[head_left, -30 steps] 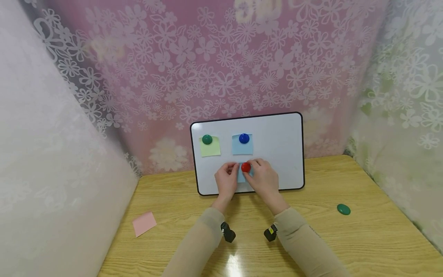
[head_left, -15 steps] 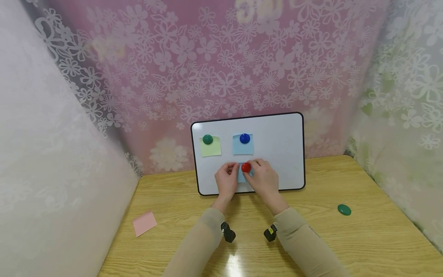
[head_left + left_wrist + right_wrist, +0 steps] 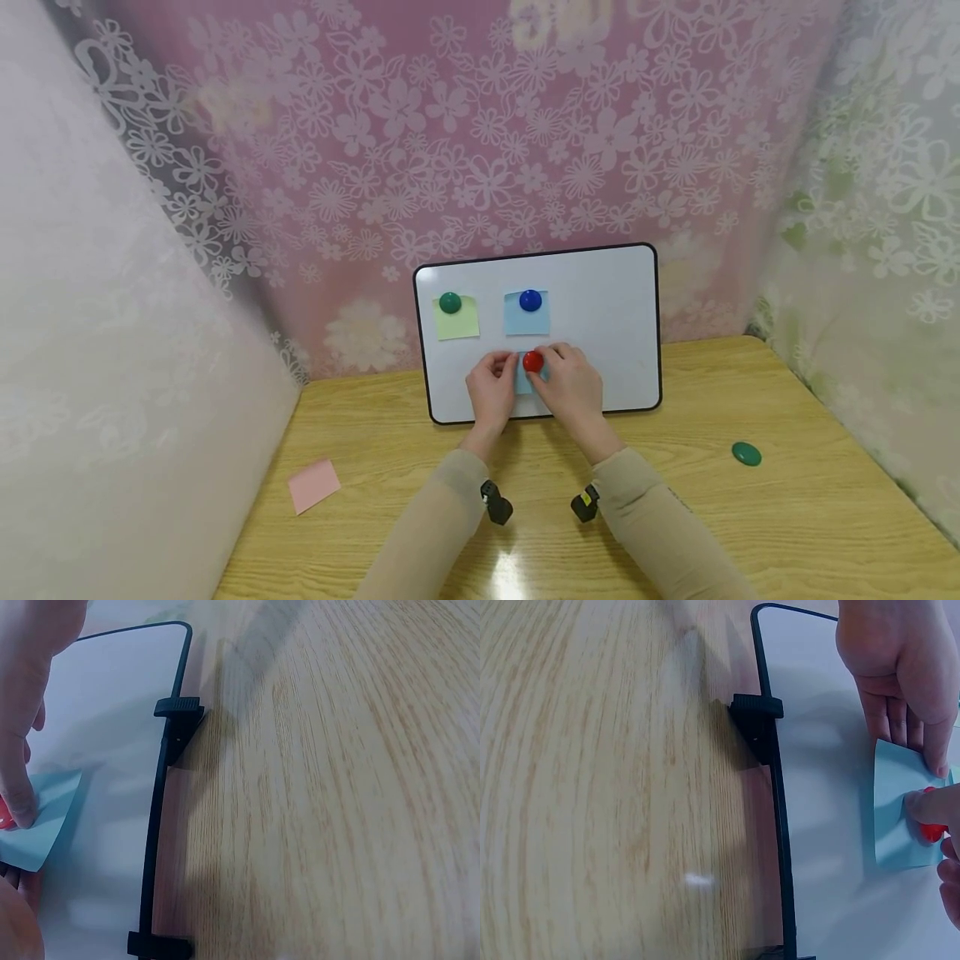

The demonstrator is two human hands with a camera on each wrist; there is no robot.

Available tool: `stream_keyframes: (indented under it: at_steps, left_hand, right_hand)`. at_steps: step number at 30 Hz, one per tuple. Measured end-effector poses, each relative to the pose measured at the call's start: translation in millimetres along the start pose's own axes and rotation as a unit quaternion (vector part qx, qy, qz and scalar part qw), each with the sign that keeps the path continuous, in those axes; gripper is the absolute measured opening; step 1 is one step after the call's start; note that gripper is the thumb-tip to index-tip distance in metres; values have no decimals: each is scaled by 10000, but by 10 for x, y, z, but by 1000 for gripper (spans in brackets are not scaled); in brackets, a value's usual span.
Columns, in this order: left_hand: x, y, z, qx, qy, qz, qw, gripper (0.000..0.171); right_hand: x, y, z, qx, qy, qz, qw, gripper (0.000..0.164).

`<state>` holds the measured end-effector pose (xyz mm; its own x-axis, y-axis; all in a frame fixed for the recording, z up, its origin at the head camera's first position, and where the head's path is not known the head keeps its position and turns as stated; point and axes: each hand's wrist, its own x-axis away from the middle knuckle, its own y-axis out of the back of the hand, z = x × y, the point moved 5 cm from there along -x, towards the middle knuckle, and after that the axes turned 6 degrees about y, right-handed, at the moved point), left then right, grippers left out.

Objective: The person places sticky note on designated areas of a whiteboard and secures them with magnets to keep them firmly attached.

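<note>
A whiteboard [image 3: 607, 292] leans at the back of the table. Low on it, a light blue sticky note [image 3: 900, 810] lies between both hands. My left hand [image 3: 492, 387] pinches the note's left edge near the top corner. Thumb and fingers of my right hand [image 3: 576, 385] grip a round red magnet [image 3: 532, 361] against the note's upper part. The right hand partly covers the note in the head view. Above, a blue magnet [image 3: 530, 301] holds another light blue note [image 3: 527, 322]; to its left, a green magnet [image 3: 450, 302] holds a light green note [image 3: 457, 325].
On the wooden table [image 3: 547, 550], a pink sticky note [image 3: 313, 486] lies at left and a loose green magnet [image 3: 746, 454] at right. Black feet [image 3: 180, 712] support the board's lower edge. Flower-patterned curtains [image 3: 480, 167] enclose the back and sides.
Almost nothing differs. The right hand and the red magnet have shifted very slightly upward, while the left hand stays at the note's edge.
</note>
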<state>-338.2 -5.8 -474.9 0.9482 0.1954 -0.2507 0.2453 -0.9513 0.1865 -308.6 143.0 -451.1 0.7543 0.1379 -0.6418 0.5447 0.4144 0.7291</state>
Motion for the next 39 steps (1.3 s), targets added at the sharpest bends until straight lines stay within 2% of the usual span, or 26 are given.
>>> stream_keyframes:
  at_steps: [14,21,25,30,34,39]
  left_hand:
    - [13,-6,16,8,7,-12,10000,11]
    - [19,18,32,1,-110,-95,9999,11]
    - [22,66,56,1,-129,-306,9995,13]
    - [28,160,99,325,-253,-606,9973,13]
    - [39,220,125,523,-352,-640,9960,12]
    - [87,272,154,534,-260,-621,9963,11]
  right_hand:
    - [13,6,10,-26,50,-93,9999,37]
    - [34,28,26,-37,65,-166,9998,40]
    - [53,47,32,-74,64,-183,9998,42]
    - [111,66,4,-142,-48,30,9999,44]
    - [176,95,-29,-179,-124,187,9996,43]
    - [246,130,-42,-284,-52,134,9995,41]
